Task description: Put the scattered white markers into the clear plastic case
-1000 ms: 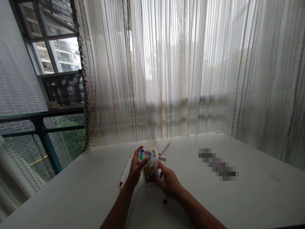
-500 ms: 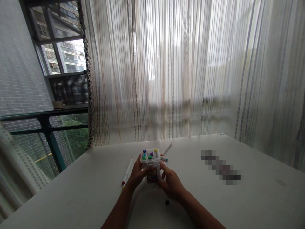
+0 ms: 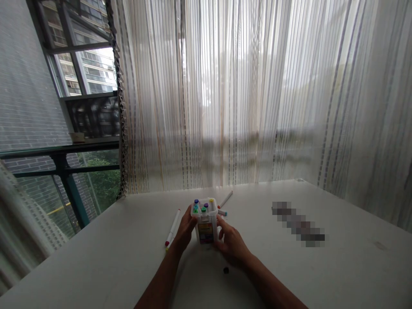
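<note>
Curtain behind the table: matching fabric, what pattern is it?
Curtain: sheer white, thin vertical grey and tan stripes, best in the head view.

The left forearm [image 3: 160, 281] and right forearm [image 3: 273, 285] are slim, bare as far as the view reaches, and taper toward narrow wrists. The left hand [image 3: 184, 229] and right hand [image 3: 231, 246] are slender, with long, thin fingers [image 3: 222, 225]. Shadow softens the knuckles, and any nails are too small to make out.
</note>
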`<act>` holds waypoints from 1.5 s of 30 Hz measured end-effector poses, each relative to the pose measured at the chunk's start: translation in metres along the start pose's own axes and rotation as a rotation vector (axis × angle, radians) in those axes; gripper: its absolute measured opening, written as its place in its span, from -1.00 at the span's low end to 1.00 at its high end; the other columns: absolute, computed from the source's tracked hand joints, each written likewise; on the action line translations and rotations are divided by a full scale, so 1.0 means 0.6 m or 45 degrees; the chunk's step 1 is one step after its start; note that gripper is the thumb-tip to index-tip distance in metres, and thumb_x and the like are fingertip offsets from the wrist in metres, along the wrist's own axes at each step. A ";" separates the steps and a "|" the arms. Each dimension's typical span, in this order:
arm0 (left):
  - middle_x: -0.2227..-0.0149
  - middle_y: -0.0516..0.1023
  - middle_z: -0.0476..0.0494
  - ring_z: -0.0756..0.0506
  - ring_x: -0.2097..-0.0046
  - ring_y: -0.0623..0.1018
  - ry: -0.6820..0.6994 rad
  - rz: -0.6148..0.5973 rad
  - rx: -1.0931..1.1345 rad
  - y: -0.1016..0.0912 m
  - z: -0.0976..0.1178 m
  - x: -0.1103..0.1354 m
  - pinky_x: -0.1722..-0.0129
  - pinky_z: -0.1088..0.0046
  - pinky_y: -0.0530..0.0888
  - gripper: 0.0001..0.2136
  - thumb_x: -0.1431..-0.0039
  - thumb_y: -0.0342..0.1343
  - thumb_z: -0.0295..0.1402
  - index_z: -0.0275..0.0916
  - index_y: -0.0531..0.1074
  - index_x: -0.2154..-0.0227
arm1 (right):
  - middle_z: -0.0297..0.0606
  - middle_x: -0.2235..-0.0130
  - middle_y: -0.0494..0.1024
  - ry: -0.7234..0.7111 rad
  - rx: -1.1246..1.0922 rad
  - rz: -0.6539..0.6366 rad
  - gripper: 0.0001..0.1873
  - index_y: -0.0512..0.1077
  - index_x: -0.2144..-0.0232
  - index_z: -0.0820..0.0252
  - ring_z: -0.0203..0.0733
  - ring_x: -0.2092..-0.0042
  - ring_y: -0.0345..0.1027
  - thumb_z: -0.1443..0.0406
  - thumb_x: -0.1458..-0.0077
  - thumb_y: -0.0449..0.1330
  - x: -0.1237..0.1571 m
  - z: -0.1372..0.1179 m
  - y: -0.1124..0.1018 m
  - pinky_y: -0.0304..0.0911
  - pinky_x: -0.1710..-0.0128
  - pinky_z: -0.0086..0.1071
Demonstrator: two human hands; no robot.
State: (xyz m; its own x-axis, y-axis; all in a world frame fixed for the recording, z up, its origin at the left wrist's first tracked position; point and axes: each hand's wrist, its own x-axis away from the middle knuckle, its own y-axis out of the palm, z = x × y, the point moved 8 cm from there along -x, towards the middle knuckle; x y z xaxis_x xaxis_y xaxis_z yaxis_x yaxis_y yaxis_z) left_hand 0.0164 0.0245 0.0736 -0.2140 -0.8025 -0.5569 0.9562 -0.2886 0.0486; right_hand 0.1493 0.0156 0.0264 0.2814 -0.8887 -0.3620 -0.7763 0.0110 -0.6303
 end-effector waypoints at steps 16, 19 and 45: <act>0.14 0.48 -0.21 -0.23 0.10 0.47 -0.046 0.053 -0.011 -0.006 -0.013 0.000 0.15 0.33 0.40 -0.56 0.05 0.23 -0.12 -0.29 0.35 0.16 | -0.22 0.05 0.44 -0.019 -0.013 0.012 -0.17 0.07 -0.19 0.12 -0.27 0.35 0.32 0.41 0.20 0.15 -0.001 0.003 0.001 0.24 0.29 -0.41; 0.17 0.48 -0.19 -0.22 0.13 0.48 -0.032 0.095 -0.028 -0.004 -0.005 0.001 0.18 0.34 0.40 -0.52 0.03 0.20 -0.06 -0.27 0.31 0.13 | -0.21 0.05 0.44 -0.003 -0.011 0.007 -0.19 0.08 -0.18 0.14 -0.26 0.34 0.32 0.41 0.19 0.16 -0.001 0.004 0.001 0.25 0.29 -0.41; 0.21 0.50 -0.19 -0.23 0.15 0.49 -0.047 0.053 0.001 -0.012 -0.029 0.001 0.17 0.32 0.41 -0.51 0.12 0.28 -0.12 -0.27 0.34 0.15 | -0.22 0.06 0.45 -0.010 0.008 0.031 -0.19 0.09 -0.17 0.11 -0.26 0.36 0.34 0.42 0.20 0.16 -0.001 0.004 0.003 0.25 0.31 -0.42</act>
State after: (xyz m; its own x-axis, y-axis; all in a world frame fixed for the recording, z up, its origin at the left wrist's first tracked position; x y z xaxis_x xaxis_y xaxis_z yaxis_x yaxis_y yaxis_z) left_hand 0.0132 0.0351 0.0582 -0.1809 -0.8325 -0.5237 0.9643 -0.2548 0.0719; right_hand 0.1490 0.0170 0.0240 0.2670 -0.8846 -0.3823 -0.7794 0.0350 -0.6255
